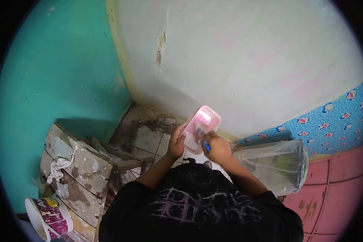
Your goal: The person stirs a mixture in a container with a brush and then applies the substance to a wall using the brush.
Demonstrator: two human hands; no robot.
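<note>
My left hand (176, 143) grips the left rim of a pink paint tray (217, 119), holding it tilted in front of my chest. Pale paint coats the inside of the tray. In my right hand (218, 150) is a blue-handled painting tool (206, 145), with the fingers closed around its handle. Its pale head (199, 130) is over the tray's inside; blur hides whether it is a brush or a roller, and whether it touches the tray.
A stained wooden bench (84, 169) stands at left, with a crumpled white plastic bag (58, 169) on it and a paint bucket (54, 218) nearby. To the right is a plastic-wrapped cylinder (274, 165). A cracked pale wall (230, 56) rises ahead, a green wall (64, 68) at left.
</note>
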